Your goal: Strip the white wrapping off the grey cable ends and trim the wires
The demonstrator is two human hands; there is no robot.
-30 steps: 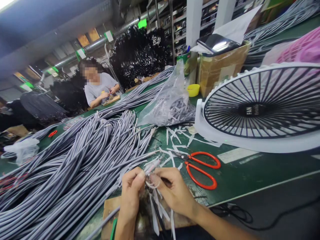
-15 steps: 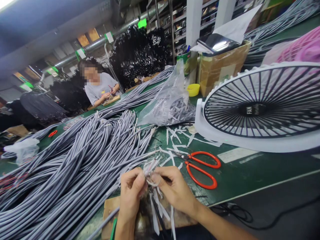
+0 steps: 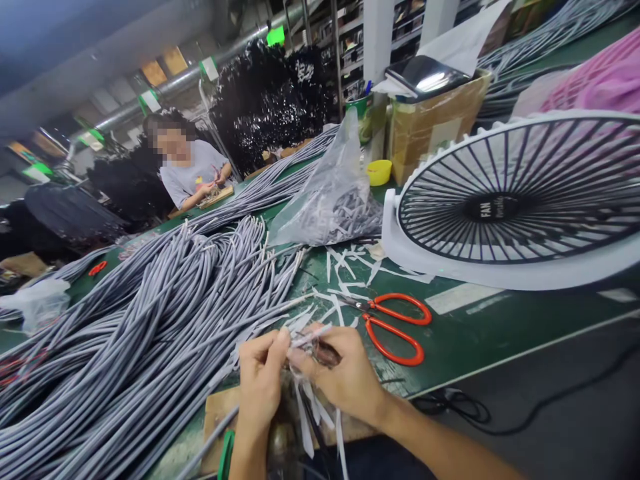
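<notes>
Head view: left hand and right hand meet low in front of the body, fingers of both closed in a pinch on a small pale bundle; which strand each fingertip bears on, cannot tell. The bundle sits right between the fingers, thin ends fanning out above them; white strips hang below. Step in hand, by my reading: close two-handed work on the bundle's fine ends. A next move on it would call for light, even pressure, one side steadied while the other parts or shifts single strands; loose ends could slip or snag. Beneath the fingers, a wooden board on the green tabletop. Just right of the fingers, orange-handled scissors, untouched, blades toward the loose scraps beyond. Left of the fingers, a heap of grey cables; farther beyond, a clear bag of scraps. White fan well to the right.
</notes>
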